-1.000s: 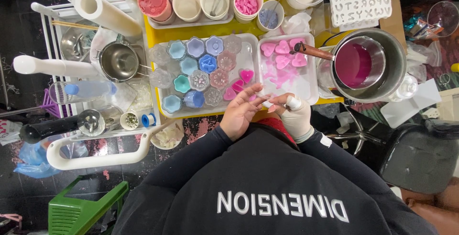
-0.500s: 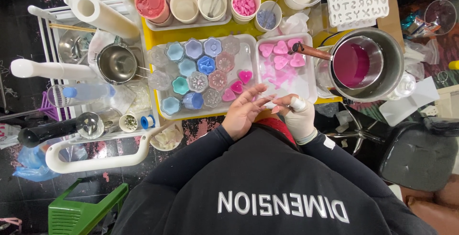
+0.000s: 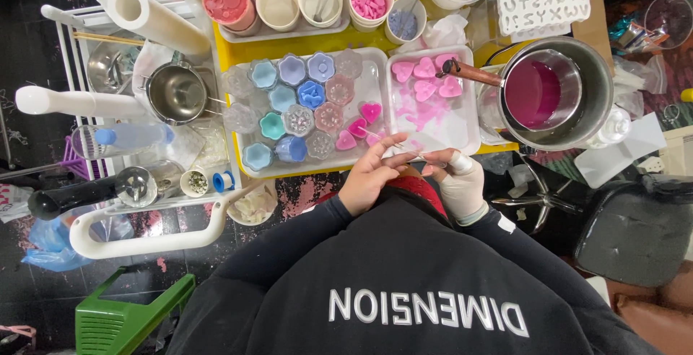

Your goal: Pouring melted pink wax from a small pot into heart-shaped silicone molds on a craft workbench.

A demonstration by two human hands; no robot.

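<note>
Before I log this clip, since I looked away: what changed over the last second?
Both hands drew slightly back toward the body. The left hand and gloved right hand now seem to pinch a thin pale strand stretched between them. The white tray, flower moulds and pot of pink liquid stayed put.

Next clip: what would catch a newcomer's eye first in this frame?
Probably the white tray of pastel flower-shaped moulds at centre, with pink hearts on the smaller tray beside it. At the right, a steel pot holds an inner pot of magenta liquid. Below, the left hand and the white-wrapped right hand meet over the tray edge, pinching something thin.
</note>
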